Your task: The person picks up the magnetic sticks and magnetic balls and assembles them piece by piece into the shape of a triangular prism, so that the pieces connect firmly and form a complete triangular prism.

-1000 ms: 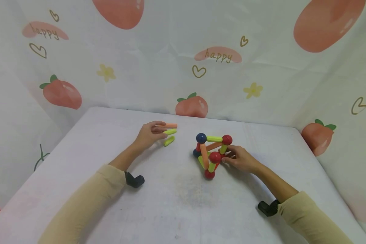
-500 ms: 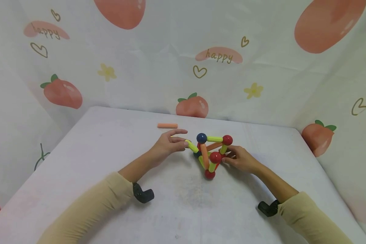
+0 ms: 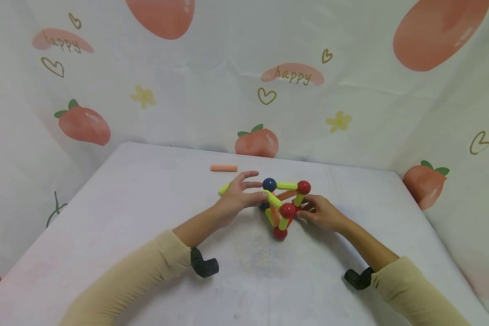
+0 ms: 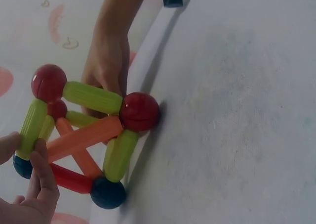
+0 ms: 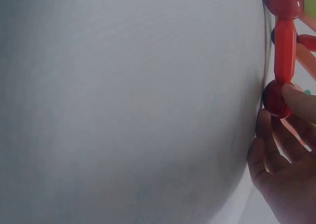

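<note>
A frame of magnetic sticks and balls [image 3: 280, 232] stands mid-table. With thumb and fingertips, my left hand [image 3: 237, 199] pinches a yellow-green magnetic stick [image 3: 274, 199] at the top of the frame. One end of this stick meets the front red ball [image 3: 287, 210]; the left wrist view shows the other beside a dark blue ball [image 4: 22, 167], contact partly hidden by fingers. On the frame's right side, my right hand [image 3: 321, 213] grips a low red ball [image 5: 276, 99], joined to a red stick [image 5: 285, 51] in the right wrist view.
An orange stick [image 3: 223, 168] lies on the white table [image 3: 244, 290] toward the back. Another yellow-green stick [image 3: 223, 189] lies behind my left hand, partly hidden. A printed cloth [image 3: 212, 104] hangs behind the table.
From the loose sticks, my left hand has taken a yellow-green stick and carried it right to the frame, where it now meets the front red ball. My right hand has stayed in place.
</note>
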Demonstrator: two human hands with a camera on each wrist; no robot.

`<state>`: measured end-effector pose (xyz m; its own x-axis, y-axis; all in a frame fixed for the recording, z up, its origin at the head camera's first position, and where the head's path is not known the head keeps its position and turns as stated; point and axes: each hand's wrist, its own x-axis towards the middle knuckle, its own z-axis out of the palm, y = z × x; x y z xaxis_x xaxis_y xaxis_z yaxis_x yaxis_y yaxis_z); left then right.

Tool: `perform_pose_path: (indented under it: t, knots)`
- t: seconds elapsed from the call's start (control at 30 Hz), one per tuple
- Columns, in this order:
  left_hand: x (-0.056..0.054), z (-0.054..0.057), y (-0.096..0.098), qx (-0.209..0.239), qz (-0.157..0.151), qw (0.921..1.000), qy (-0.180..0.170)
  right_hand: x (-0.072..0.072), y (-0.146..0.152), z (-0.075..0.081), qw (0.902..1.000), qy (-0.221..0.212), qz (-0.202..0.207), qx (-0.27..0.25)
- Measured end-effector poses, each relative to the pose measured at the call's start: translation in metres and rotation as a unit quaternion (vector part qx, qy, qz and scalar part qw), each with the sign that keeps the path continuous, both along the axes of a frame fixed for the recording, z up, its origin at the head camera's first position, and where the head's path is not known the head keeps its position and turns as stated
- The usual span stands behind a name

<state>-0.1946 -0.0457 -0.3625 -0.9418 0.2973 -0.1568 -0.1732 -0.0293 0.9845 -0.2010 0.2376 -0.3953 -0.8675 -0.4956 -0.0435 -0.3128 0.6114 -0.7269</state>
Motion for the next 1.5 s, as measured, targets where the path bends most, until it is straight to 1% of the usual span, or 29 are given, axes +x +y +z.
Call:
perform_pose_path:
  t: [0.33, 0.43, 0.53, 0.6, 0.67, 0.73, 0.77, 0.8, 0.87, 0.93, 0.97, 1.0, 1.03, 1.1, 1.13, 1.23, 1.27, 1.3, 1.33, 1.43, 1.5]
  knots:
    - [-0.002, 0.008, 0.012, 0.005, -0.015, 0.9991, -0.039, 0.0, 0.001, 0.0, 1.0, 0.0, 0.001, 0.0]
    - [-0.002, 0.009, 0.014, 0.004, -0.013, 0.9989, -0.045, 0.0, 0.0, 0.0, 1.0, -0.004, -0.002, -0.003]
    - [-0.001, 0.006, 0.012, -0.006, -0.009, 0.9992, -0.039, -0.001, 0.0, 0.0, 1.0, -0.004, -0.002, -0.005]
    - [-0.001, 0.002, 0.01, -0.029, 0.002, 0.9993, -0.024, -0.001, -0.001, 0.0, 1.0, -0.006, -0.003, -0.006]
    - [-0.001, -0.003, 0.007, -0.062, 0.013, 0.9979, -0.009, -0.001, -0.001, 0.0, 1.0, -0.006, -0.002, -0.004]
    - [0.001, -0.008, 0.005, -0.104, 0.01, 0.9945, 0.005, 0.0, -0.001, 0.001, 1.0, -0.006, -0.002, -0.001]
    - [0.002, -0.011, 0.004, -0.129, -0.001, 0.9916, 0.009, 0.0, -0.001, 0.002, 1.0, -0.005, -0.002, 0.001]
    - [0.003, -0.013, 0.004, -0.152, -0.019, 0.9881, 0.01, 0.0, -0.001, 0.002, 1.0, -0.004, -0.001, 0.002]
    - [0.008, -0.018, 0.004, -0.196, -0.074, 0.9777, 0.014, 0.001, 0.0, 0.002, 1.0, -0.002, -0.001, 0.003]
    - [0.013, -0.022, 0.008, -0.237, -0.132, 0.9619, 0.032, 0.001, 0.0, 0.002, 1.0, 0.003, -0.001, 0.003]
    - [0.016, -0.024, 0.01, -0.253, -0.155, 0.9539, 0.042, 0.001, 0.0, 0.001, 1.0, 0.006, -0.001, 0.004]
    - [0.019, -0.025, 0.013, -0.269, -0.171, 0.9461, 0.057, 0.002, -0.001, 0.001, 0.9999, 0.009, -0.003, 0.006]
    - [0.022, -0.027, 0.016, -0.285, -0.179, 0.9387, 0.074, 0.002, -0.001, 0.001, 0.9999, 0.013, -0.005, 0.008]
    - [0.027, -0.029, 0.022, -0.312, -0.178, 0.9266, 0.11, 0.004, 0.0, 0.0, 0.9996, 0.023, -0.009, 0.014]
    - [0.029, -0.03, 0.024, -0.325, -0.171, 0.921, 0.129, 0.005, 0.0, 0.0, 0.9994, 0.027, -0.013, 0.016]
    - [0.031, -0.032, 0.028, -0.354, -0.146, 0.9082, 0.17, 0.007, 0.0, -0.001, 0.999, 0.034, -0.018, 0.022]
    - [0.03, -0.033, 0.028, -0.355, -0.14, 0.907, 0.179, 0.008, 0.0, -0.001, 0.9989, 0.036, -0.019, 0.022]
    - [0.028, -0.034, 0.027, -0.352, -0.135, 0.9076, 0.185, 0.008, 0.0, -0.001, 0.9989, 0.037, -0.02, 0.021]
    - [0.026, -0.035, 0.026, -0.344, -0.132, 0.911, 0.185, 0.009, 0.0, -0.001, 0.9989, 0.038, -0.02, 0.022]
    - [0.017, -0.039, 0.021, -0.31, -0.127, 0.9252, 0.178, 0.011, 0.0, 0.0, 0.9989, 0.039, -0.014, 0.02]
    - [0.011, -0.04, 0.018, -0.291, -0.121, 0.9332, 0.174, 0.011, 0.0, 0.0, 0.999, 0.042, -0.007, 0.015]
